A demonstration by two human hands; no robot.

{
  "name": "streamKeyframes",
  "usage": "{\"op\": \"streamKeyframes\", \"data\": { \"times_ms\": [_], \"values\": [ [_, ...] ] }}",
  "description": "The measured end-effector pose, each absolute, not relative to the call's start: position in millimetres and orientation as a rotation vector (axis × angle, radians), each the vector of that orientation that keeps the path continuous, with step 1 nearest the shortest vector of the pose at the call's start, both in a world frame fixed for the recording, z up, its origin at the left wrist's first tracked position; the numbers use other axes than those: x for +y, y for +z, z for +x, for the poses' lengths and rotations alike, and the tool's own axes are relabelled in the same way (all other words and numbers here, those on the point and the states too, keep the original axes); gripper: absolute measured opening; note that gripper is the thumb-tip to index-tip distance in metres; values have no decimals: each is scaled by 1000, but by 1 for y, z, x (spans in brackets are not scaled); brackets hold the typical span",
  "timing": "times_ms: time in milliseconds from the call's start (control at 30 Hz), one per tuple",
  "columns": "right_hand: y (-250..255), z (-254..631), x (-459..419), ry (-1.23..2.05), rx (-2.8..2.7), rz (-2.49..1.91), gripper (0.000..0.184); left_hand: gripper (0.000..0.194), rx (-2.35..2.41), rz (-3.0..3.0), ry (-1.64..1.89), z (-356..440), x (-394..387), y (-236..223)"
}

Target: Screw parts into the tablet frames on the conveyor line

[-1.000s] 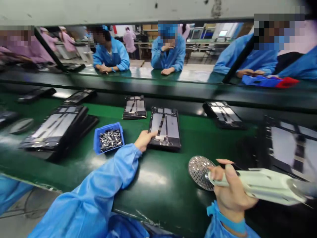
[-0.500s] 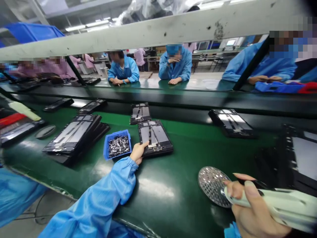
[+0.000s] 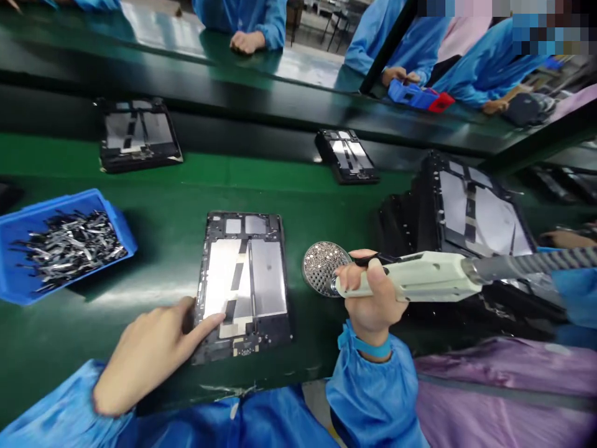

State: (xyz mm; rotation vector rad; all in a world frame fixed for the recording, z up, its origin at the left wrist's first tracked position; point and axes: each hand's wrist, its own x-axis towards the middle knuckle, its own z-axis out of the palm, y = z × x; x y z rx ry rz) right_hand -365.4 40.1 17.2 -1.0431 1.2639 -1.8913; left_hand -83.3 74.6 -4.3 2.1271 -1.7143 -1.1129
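tablet (image 3: 269, 274) lies open on the green bench (image 3: 158, 236), near the middle, its left edge gripped by my left hand (image 3: 153, 348), thumb on top; my right hand (image 3: 373, 305) is wrapped round a pale green driver (image 3: 429, 277), its end at the round metal dish (image 3: 321, 258), apart from the tablet, so i judge no fastening under way; what is already fixed is too small to tell; stacked tablets (image 3: 480, 211) stand right, a blue bin (image 3: 120, 227) left, blue-sleeved people (image 3: 240, 15) far across

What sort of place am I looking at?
Probably an electronics factory line or workshop: what look like opened tablets, a bin of small parts, and several people in blue workwear.
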Motion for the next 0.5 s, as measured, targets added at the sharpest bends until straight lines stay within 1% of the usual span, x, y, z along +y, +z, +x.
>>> {"op": "streamKeyframes", "data": {
  "times_ms": [67,133,267,500],
  "values": [
    [15,-366,39,-1888,1256,-1047,33,55,-2059,2208,-1009,-78,76,-3],
    [13,-367,38,-1875,1259,-1043,33,58,-2249,2165,-1033,-75,78,-4],
    [9,-367,36,-1859,1291,-1028,31,59,-2274,2069,-1149,-74,82,-9],
    [9,-365,32,-1862,1349,-1032,32,59,-2203,2013,-1141,-73,85,-12]
  ]
}}
